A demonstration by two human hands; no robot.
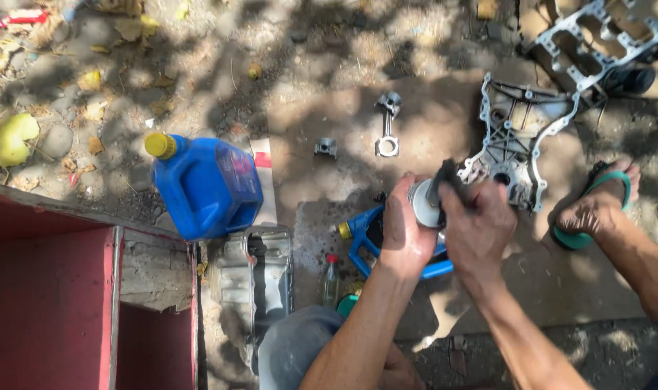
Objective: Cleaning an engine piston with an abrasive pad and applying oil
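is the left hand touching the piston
Touching. The head view shows the left hand wrapped around the side of the piston, fingers pressed against it with no gap.

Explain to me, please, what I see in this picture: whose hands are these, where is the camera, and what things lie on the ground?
There is one picture, taken by a camera worn on a person's head, looking down. The two bare hands are that person's own. The left hand holds a round metal piston. The right hand presses a dark cloth against it. Both hands have a closed grip.

The person's foot in a green sandal rests at the right. On the ground lie a big blue jug with a yellow cap, a smaller blue jug under the hands, a connecting rod, a small metal part, a grey engine cover and a second metal casting in the top right corner. A red wall stands at the left.
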